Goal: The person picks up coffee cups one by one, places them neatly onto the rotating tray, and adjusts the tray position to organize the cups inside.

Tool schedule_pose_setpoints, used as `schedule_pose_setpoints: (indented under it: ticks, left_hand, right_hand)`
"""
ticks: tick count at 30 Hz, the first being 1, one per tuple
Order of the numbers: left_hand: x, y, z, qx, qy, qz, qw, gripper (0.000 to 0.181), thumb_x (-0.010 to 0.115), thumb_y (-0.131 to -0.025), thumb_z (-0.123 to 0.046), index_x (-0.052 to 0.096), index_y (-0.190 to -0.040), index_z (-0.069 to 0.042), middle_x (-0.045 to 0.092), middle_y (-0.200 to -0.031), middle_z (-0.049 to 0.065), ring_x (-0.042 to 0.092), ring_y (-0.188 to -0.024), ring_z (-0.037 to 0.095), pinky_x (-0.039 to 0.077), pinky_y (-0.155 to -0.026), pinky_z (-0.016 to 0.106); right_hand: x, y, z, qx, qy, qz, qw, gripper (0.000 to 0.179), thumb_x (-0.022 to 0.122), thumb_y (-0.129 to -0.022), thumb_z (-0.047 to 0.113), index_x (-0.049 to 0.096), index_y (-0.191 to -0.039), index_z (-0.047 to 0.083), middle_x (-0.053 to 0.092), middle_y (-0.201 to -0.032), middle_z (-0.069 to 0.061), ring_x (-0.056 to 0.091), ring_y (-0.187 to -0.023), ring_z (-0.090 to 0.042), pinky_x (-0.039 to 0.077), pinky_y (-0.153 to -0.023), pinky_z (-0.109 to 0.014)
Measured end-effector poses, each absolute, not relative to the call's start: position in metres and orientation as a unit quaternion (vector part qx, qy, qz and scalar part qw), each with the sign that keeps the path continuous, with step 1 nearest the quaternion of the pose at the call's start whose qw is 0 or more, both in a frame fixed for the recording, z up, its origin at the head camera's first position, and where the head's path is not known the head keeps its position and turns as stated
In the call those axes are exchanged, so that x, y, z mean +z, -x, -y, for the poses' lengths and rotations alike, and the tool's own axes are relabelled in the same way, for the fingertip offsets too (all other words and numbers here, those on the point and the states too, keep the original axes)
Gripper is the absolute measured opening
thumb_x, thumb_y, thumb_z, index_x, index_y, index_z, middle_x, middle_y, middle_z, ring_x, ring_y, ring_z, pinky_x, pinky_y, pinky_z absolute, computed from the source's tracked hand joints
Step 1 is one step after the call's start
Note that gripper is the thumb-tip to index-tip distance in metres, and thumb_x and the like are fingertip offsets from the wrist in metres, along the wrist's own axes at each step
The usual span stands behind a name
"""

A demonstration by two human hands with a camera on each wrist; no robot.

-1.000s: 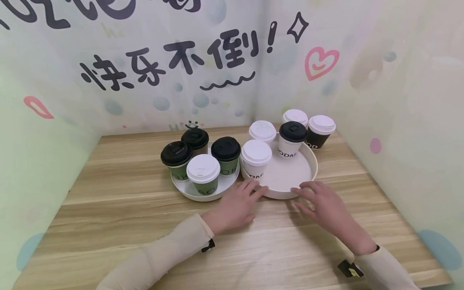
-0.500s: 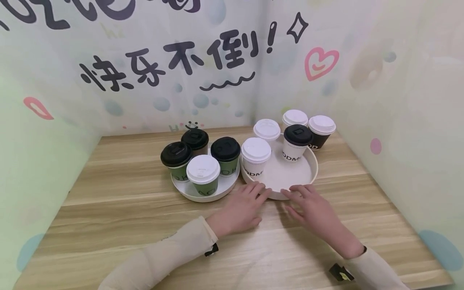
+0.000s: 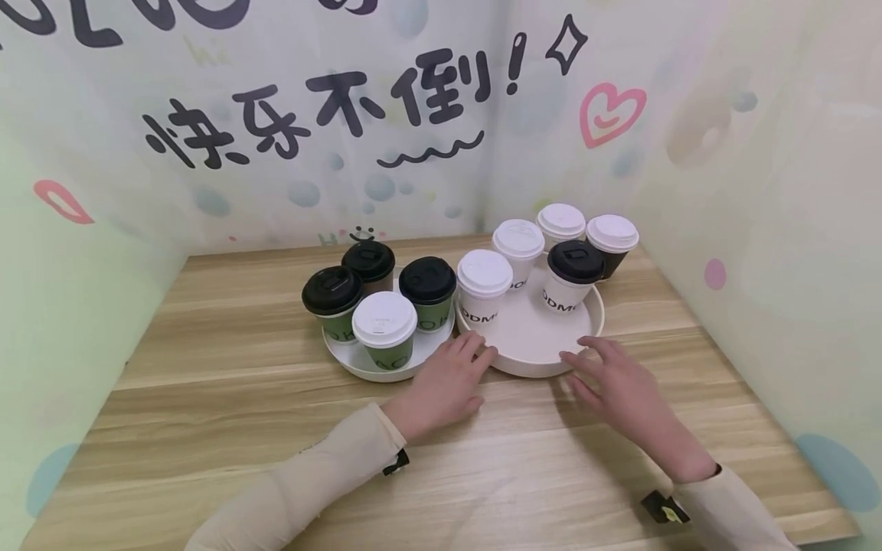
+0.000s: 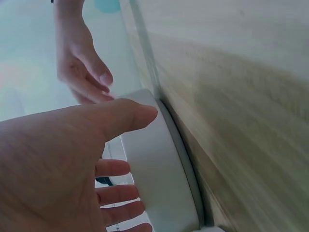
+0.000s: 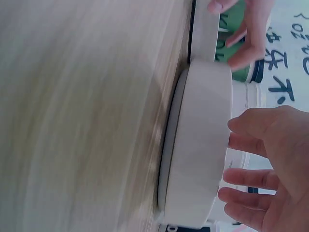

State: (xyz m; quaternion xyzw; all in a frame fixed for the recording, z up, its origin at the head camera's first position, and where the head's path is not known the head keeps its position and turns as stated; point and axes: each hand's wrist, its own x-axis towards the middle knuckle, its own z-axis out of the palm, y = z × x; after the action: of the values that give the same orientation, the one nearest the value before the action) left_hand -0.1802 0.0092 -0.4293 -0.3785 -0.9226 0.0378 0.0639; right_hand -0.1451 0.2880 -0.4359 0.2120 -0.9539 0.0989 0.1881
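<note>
A round cream tray [image 3: 529, 367] with a raised wall carries three white paper coffee cups. Two have white lids: one cup [image 3: 484, 283] at the left and another cup [image 3: 518, 245] at the back. The third, a black-lidded cup [image 3: 574, 277], stands toward the right. My left hand [image 3: 441, 383] rests its fingertips at the tray's near-left rim, thumb apart from the fingers. At the near-right rim is my right hand [image 3: 623, 390], its loosely spread fingers right at the wall. In the right wrist view the right thumb [image 5: 256, 121] lies close to the tray's outer wall.
A white round tray [image 3: 372, 375] at the left bears several cups, including a green cup with a white lid [image 3: 386, 329]. Behind the cream tray stand a white-lidded cup [image 3: 561, 220] and a black cup with a white lid [image 3: 613, 237]. A printed curtain backs the wooden table [image 3: 227, 367].
The cream tray has turned clockwise: the left cup moved back, the back cup rightward, the black-lidded cup right and nearer. My right hand went left along the rim, then back right.
</note>
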Motion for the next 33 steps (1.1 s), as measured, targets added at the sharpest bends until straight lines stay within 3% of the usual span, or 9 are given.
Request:
schedule_pose_setpoints:
  ticks: [14, 20, 27, 33]
  left_hand:
    - [-0.424, 0.184, -0.005, 0.015, 0.384, 0.922, 0.049, 0.062, 0.071, -0.086, -0.038, 0.047, -0.138, -0.017, 0.046, -0.133, 0.006, 0.046, -0.130, 0.023, 0.045, -0.109, 0.036]
    - [-0.424, 0.183, -0.005, 0.015, 0.389, 0.920, 0.053, 0.062, 0.071, -0.085, -0.038, 0.047, -0.139, -0.016, 0.046, -0.132, 0.007, 0.047, -0.130, 0.024, 0.046, -0.108, 0.036]
    - [-0.423, 0.181, -0.005, 0.012, 0.389, 0.920, 0.053, 0.063, 0.071, -0.086, -0.039, 0.047, -0.139, -0.016, 0.046, -0.132, 0.007, 0.047, -0.130, 0.025, 0.046, -0.107, 0.036]
    - [-0.422, 0.182, -0.005, 0.015, 0.389, 0.920, 0.051, 0.064, 0.071, -0.086, -0.039, 0.047, -0.140, -0.015, 0.046, -0.133, 0.008, 0.047, -0.130, 0.025, 0.046, -0.108, 0.036]
  right_hand:
    - [-0.436, 0.145, -0.294, 0.098, -0.210, 0.952, 0.199, 0.036, 0.075, -0.084, 0.018, 0.071, -0.120, 0.016, 0.064, -0.119, -0.018, 0.063, -0.106, -0.038, 0.057, -0.074, -0.055]
    - [-0.431, 0.148, -0.298, 0.092, -0.217, 0.953, 0.192, 0.037, 0.076, -0.083, 0.020, 0.072, -0.120, 0.016, 0.064, -0.119, -0.019, 0.065, -0.102, -0.039, 0.057, -0.069, -0.053]
    - [-0.406, 0.163, -0.309, 0.115, -0.207, 0.951, 0.199, 0.038, 0.075, -0.085, 0.019, 0.069, -0.122, 0.010, 0.065, -0.118, -0.019, 0.065, -0.101, -0.039, 0.056, -0.075, -0.054]
    - [-0.375, 0.182, -0.323, 0.132, -0.206, 0.936, 0.252, 0.038, 0.076, -0.082, 0.015, 0.070, -0.119, 0.006, 0.066, -0.113, -0.020, 0.065, -0.093, -0.039, 0.052, -0.070, -0.054]
